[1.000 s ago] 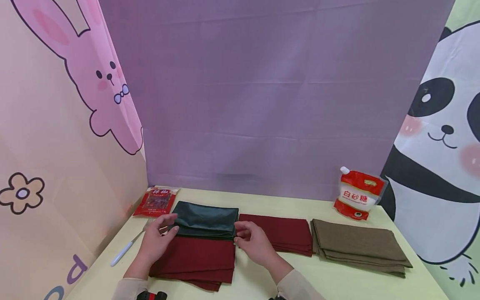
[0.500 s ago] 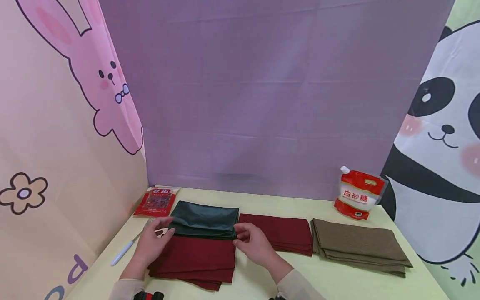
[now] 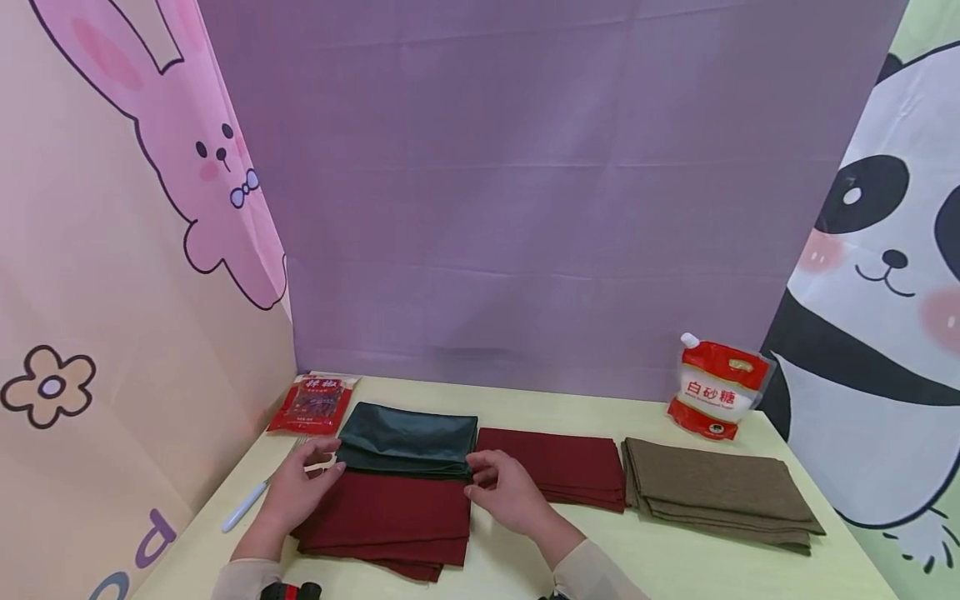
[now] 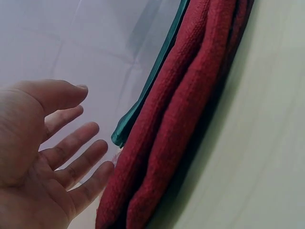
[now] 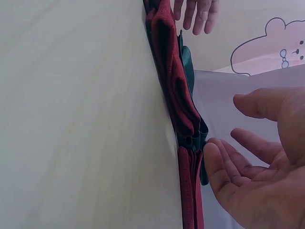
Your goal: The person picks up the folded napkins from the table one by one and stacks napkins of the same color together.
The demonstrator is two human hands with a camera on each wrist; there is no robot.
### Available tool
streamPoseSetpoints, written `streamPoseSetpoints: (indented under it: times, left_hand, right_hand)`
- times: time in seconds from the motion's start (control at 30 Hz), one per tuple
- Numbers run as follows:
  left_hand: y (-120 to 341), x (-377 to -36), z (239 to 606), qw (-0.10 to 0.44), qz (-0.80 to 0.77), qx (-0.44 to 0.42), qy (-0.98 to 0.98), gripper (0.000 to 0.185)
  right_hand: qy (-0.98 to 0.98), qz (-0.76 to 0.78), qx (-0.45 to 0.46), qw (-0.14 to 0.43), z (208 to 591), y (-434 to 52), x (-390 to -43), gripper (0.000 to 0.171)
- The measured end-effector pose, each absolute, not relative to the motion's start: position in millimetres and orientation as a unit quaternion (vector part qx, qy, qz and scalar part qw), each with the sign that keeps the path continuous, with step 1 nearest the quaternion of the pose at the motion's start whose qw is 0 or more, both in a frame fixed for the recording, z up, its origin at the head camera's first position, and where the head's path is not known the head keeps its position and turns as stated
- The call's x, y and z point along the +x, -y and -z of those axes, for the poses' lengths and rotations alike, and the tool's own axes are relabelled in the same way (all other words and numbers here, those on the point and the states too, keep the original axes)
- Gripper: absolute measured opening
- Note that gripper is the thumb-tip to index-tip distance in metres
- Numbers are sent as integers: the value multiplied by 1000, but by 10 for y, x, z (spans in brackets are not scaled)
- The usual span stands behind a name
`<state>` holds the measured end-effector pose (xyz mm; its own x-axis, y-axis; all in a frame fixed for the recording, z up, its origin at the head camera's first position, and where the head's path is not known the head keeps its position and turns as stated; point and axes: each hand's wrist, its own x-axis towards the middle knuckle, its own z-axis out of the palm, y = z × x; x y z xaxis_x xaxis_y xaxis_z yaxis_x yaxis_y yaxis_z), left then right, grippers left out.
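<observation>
Since a second ago the left hand (image 3: 294,493) has drawn back a little from the dark green folded cloth (image 3: 408,437), and the right hand (image 3: 504,492) has edged in toward its near right corner. The green cloth lies across the far half of the dark red folded cloth (image 3: 390,521), on the pale yellow table (image 3: 675,558).

Both hands are loose and spread, gripping nothing. The left wrist view shows the left fingers (image 4: 78,162) straight, just beside the cloth edges. The right fingertips (image 5: 212,157) seem to touch the green corner, though that view is too oblique to be sure.

To square the green cloth well, I judge both hands should press flat at opposite ends and slide evenly, so the layers do not bunch.
</observation>
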<state>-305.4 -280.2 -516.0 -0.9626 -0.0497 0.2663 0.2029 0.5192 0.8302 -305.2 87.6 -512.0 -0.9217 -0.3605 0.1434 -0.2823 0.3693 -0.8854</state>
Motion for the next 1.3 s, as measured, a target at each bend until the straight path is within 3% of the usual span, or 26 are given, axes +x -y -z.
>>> streamPoseSetpoints:
  times: [0.67, 1.3]
  left_hand:
    - [2900, -3031, 5176, 124, 471, -30, 873, 40]
    - [2946, -3045, 5208, 65, 418, 1, 906, 36]
  right_hand:
    - [-832, 516, -196, 61, 5120, -864, -3013, 42]
    - [-831, 507, -209, 90, 5104, -883, -3021, 41]
